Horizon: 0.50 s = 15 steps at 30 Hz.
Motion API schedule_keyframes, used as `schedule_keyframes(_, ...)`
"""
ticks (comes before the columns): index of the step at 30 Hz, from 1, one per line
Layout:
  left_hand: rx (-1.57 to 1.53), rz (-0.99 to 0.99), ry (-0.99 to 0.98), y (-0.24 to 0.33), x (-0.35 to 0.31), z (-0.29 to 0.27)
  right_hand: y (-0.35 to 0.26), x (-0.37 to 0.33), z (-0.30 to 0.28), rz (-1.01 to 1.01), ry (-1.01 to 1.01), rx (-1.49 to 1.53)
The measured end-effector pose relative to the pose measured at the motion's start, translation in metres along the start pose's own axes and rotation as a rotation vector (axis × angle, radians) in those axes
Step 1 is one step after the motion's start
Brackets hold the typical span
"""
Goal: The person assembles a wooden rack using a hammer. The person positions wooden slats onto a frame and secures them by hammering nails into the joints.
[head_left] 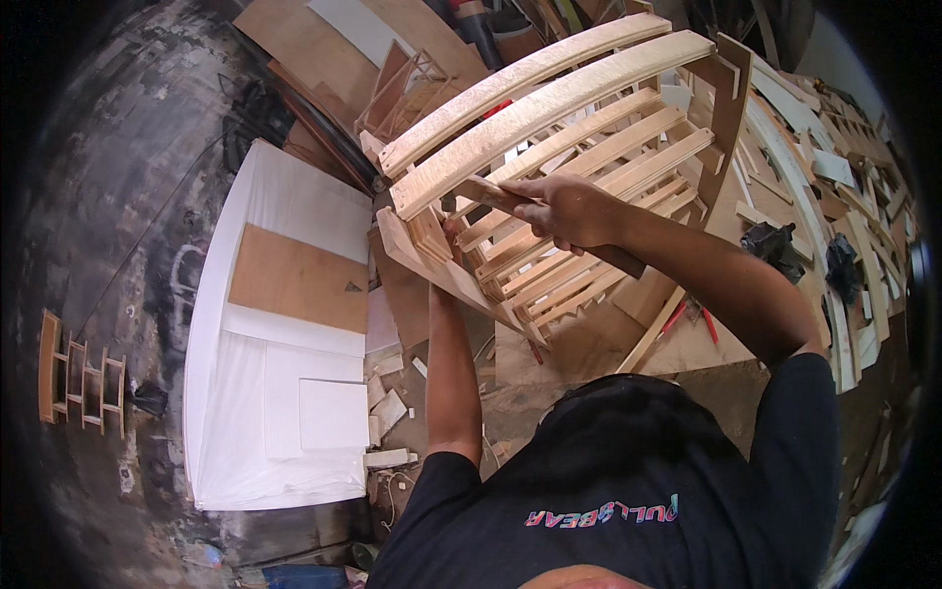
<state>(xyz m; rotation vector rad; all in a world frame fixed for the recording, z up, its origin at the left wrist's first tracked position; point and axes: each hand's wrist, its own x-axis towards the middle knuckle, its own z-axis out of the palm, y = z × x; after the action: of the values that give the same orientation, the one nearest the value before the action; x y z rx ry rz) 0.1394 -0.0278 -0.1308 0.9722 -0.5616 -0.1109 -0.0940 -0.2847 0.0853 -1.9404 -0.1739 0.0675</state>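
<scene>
A slatted wooden frame (559, 96) with curved top rails and several crosspieces stands in front of me. My right hand (569, 209) is closed around a flat brown wooden strip (485, 193), which slants across the frame's near side. The strip's far end lies by the left end of the nearer curved rail; its other end shows below my wrist. My left hand (452, 232) is at the frame's left corner, behind stacked wood ends (425, 234). Its fingers are mostly hidden, so its grip is unclear.
A white covered panel (294, 344) with a brown board (299, 278) on it lies to the left. Wood offcuts (863, 226) pile up at the right, near black plastic bags (772, 245). Red-handled tools (708, 326) lie below the frame. A small wooden rack (83, 383) stands far left.
</scene>
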Motion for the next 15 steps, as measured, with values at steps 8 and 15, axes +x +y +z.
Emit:
schedule_keyframes(8, 0.076, -0.062, 0.062, 0.023, -0.011, 0.032, -0.019, -0.007, -0.003, 0.057, 0.031, 0.211)
schedule_keyframes(15, -0.125, -0.162, 0.010, 0.012, -0.007, 0.011, -0.018, -0.003, 0.000, 0.140, -0.015, 0.187)
